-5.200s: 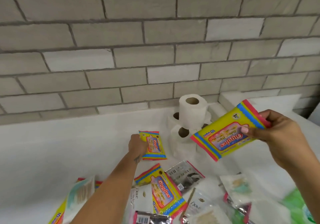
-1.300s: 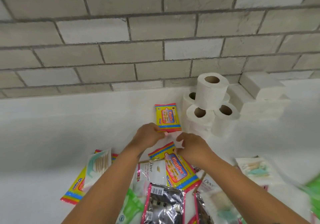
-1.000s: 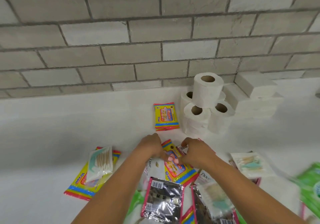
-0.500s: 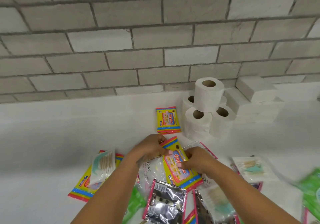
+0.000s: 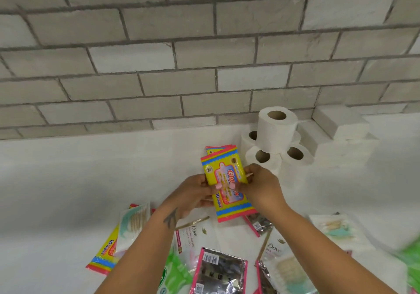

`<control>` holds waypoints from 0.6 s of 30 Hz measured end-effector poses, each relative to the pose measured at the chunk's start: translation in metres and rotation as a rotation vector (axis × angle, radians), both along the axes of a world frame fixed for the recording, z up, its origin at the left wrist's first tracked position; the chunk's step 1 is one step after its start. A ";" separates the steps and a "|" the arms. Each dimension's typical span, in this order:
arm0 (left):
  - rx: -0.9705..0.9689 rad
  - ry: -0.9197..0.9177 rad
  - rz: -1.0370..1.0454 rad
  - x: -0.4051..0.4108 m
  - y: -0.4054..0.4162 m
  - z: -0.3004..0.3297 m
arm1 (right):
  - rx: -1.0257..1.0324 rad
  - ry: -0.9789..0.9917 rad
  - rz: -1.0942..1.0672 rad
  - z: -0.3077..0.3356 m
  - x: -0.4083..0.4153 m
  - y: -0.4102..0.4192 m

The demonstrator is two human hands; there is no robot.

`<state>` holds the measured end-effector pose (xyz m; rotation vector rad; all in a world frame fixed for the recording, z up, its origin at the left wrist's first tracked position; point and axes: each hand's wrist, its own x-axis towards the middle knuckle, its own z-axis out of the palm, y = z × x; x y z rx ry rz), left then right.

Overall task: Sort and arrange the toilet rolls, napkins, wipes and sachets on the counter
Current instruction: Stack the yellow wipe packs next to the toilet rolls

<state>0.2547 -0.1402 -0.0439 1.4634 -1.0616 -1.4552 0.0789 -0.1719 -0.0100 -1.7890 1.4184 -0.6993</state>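
while both hands meet over the middle of the white tabletop (image 5: 56,180), they hold one yellow wipes pack (image 5: 225,180) between them, lifted and tilted with its top edge toward the wall. the left hand (image 5: 193,193) pinches the pack's left edge, thumb on the printed face; the right hand (image 5: 261,184) pinches its right edge, fingers curled round it. so each grip is narrow and closed on that pack. just behind the held pack, a second wipes pack (image 5: 216,149) lies flat, only its top strip showing. right of it stands a cluster of toilet rolls (image 5: 276,132), one on top of the others, and beside those a stack of white napkins (image 5: 341,134) against the tiled wall (image 5: 204,44). nearer the person lies an unsorted spread: a silver sachet (image 5: 221,271) with a pink border, a white dove sachet (image 5: 195,234), a green pack (image 5: 177,275), another wipes pack (image 5: 106,255) at the left with a packet of cotton buds (image 5: 134,223) resting on it, and more packets at the right, partly blurred.
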 end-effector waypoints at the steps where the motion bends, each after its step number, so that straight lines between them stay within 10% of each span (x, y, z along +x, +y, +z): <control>1: -0.016 0.018 0.031 0.001 -0.003 -0.001 | -0.010 -0.038 -0.004 0.001 0.004 0.002; 8: -0.018 0.009 0.249 0.018 -0.036 0.002 | -0.637 0.376 0.114 -0.031 0.022 0.004; 18: 0.044 -0.258 0.201 0.022 -0.092 -0.001 | -0.720 0.707 0.308 -0.047 0.056 -0.038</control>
